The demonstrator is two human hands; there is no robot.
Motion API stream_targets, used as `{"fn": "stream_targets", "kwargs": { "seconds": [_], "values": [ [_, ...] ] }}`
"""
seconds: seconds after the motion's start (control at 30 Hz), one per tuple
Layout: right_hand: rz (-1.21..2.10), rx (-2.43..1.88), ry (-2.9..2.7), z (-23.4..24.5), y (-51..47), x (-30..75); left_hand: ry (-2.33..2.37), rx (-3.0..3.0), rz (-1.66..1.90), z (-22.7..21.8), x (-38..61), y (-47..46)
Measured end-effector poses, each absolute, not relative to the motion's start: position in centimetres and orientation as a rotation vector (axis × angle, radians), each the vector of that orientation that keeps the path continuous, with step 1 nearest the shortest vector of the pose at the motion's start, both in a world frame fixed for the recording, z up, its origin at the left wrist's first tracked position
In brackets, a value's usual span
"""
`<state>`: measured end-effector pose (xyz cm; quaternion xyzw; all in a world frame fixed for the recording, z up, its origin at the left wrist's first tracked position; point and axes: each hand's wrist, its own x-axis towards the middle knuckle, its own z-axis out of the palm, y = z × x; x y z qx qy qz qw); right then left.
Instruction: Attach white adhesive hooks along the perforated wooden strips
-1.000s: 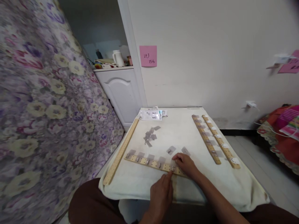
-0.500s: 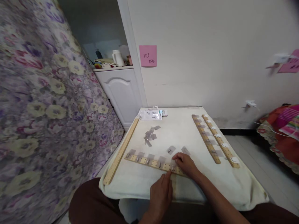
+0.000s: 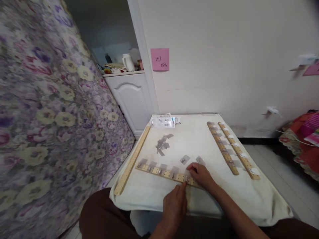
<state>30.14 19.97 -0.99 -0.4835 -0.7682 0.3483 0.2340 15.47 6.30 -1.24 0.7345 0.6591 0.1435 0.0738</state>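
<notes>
A pale wooden strip with rows of holes (image 3: 155,170) lies slanted across the front of the table. Several small metal clips with clear plastic tabs (image 3: 160,171) are set along it. At the metal end of one such clip (image 3: 186,179), my left hand (image 3: 175,203) touches with its index fingertip, the other fingers folded. My right hand (image 3: 201,175) pinches the clear tab of this same clip between thumb and finger, while its palm covers the strip's right end. Two loose clips, one a clear-tabbed clip (image 3: 184,159) and another clip (image 3: 200,160), lie just beyond my right hand.
A heap of loose clips (image 3: 163,144) lies mid-table. A bare holed strip (image 3: 132,161) runs along the left edge. On the right lie a strip with clear-tabbed clips (image 3: 222,147) and a strip with white round pieces (image 3: 239,151). Clear packaging (image 3: 162,122) sits at the back.
My left index fingertip has moved slightly up from the strip's front edge onto the metal end of the clip. My right hand keeps its pinch. The whole view has shifted a little.
</notes>
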Motion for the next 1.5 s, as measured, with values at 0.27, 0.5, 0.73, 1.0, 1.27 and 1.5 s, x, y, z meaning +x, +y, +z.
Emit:
{"fn": "stream_targets", "kwargs": {
  "seconds": [0.27,0.5,0.73,1.0,1.27,1.5],
  "values": [
    [1.003,-1.314,-2.084,-0.2,19.5,30.3,1.997,2.156,0.349,-0.6,15.7,6.3],
    [1.081,-1.307,-2.057,-0.2,19.4,30.3,1.987,2.151,0.27,-0.6,15.7,6.4],
    [1.191,-1.327,-2.0,-0.7,19.9,29.9,1.987,2.149,0.232,-0.2,15.8,6.4],
    [1.15,-1.321,-2.005,-0.8,19.9,30.0,1.992,2.162,0.287,-0.7,15.7,6.5],
    [0.91,-1.242,-1.881,2.5,19.4,31.7,1.953,2.226,0.574,-1.8,15.3,6.2],
    [0.747,-1.489,-1.809,2.2,21.4,35.5,1.935,2.219,0.681,-2.3,14.8,6.0]
  ]
}}
